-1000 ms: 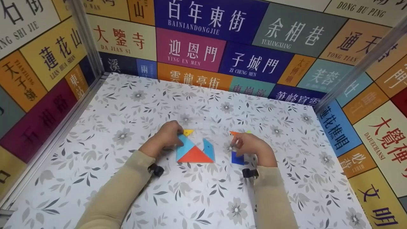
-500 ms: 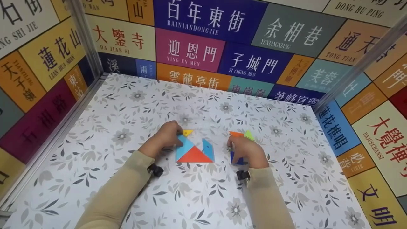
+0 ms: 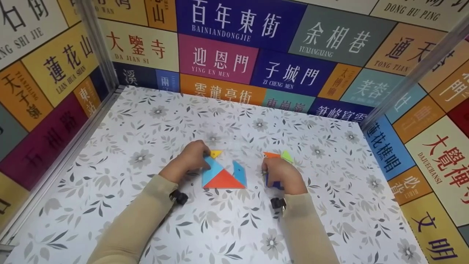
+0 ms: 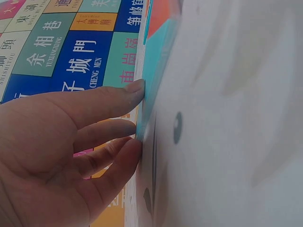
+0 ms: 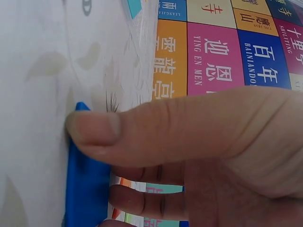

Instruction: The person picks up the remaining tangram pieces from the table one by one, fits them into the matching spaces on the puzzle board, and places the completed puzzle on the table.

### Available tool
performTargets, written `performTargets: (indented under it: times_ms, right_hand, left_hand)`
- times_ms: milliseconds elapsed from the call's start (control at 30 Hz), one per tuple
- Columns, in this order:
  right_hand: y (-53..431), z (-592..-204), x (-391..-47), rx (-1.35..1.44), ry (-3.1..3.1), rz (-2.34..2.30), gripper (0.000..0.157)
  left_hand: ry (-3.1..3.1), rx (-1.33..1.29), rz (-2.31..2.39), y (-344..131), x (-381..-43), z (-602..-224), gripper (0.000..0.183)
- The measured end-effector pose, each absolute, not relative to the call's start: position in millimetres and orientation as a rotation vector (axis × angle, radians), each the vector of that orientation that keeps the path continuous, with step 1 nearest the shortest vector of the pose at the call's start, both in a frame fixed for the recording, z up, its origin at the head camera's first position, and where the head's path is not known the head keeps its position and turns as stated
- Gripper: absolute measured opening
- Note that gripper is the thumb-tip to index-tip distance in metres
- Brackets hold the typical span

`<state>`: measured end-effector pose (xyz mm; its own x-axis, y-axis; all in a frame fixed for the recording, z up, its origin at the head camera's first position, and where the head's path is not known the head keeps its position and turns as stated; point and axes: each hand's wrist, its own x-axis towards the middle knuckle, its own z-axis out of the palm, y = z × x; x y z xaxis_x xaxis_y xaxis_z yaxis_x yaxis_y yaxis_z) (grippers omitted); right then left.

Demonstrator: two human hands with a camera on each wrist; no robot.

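Observation:
My left hand (image 3: 191,157) rests at the left edge of a light blue triangular tangram piece (image 3: 212,173), its thumb and fingertips touching it in the left wrist view. A red triangle (image 3: 224,181) lies against that piece, with another blue piece (image 3: 240,172) on its right. Just beyond the left fingers a small yellow triangle (image 3: 216,153) shows, partly covered. Farther right, my right hand (image 3: 287,175) pinches a dark blue tangram piece (image 5: 87,189) between thumb and fingers, hiding much of it in the head view. Orange (image 3: 272,155) and light green (image 3: 287,156) pieces lie just beyond that hand.
The pieces lie on a white table (image 3: 234,227) with a grey floral pattern. Panels with coloured lettered blocks (image 3: 220,58) stand along the back and both sides, joined by metal corner posts (image 3: 99,44). A black strap device sits at each wrist.
My right hand has moved slightly left and down over the dark blue piece and now pinches it, uncovering more of the orange and green pieces. The left hand stays in place.

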<state>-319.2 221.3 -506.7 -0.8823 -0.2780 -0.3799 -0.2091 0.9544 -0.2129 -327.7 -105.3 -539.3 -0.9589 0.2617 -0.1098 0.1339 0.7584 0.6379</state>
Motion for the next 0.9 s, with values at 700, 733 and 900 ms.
performTargets:
  times_ms: [700, 733, 900]
  right_hand:
    - [232, -505, -324, -0.221, 2.599, -0.34, 0.04]
    - [232, -505, -325, -0.209, 2.591, -0.366, 0.041]
    - [234, -506, -325, -0.121, 2.54, -0.515, 0.042]
  left_hand:
    - [2.768, 0.283, 0.947, -104, -327, -539, 0.05]
    - [2.769, 0.286, 0.946, -104, -327, -539, 0.05]
    - [2.776, 0.312, 0.948, -105, -328, -540, 0.049]
